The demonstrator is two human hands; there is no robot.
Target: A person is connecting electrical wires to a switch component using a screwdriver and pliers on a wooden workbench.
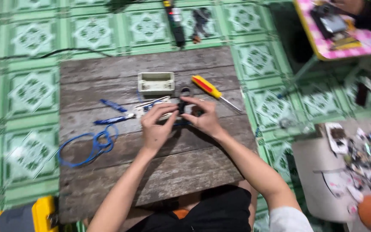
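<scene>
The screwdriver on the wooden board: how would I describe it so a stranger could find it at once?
Start at the grey wooden board lying on the green tiled floor. Look just beyond the right hand, to the right of the pale rectangular plastic box. The screwdriver lies there at a slant, the only tool with a bright yellow handle bearing a red stripe; the others nearby are blue.

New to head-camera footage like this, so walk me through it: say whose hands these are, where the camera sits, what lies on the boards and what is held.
The single picture comes from a camera on the person's head, looking down. The left hand and right hand are that person's own, meeting over a small dark part pinched between the fingers; what it is, I cannot tell. On the wooden board lie a pale plastic box, a yellow-handled screwdriver and a coil of blue wire.
</scene>
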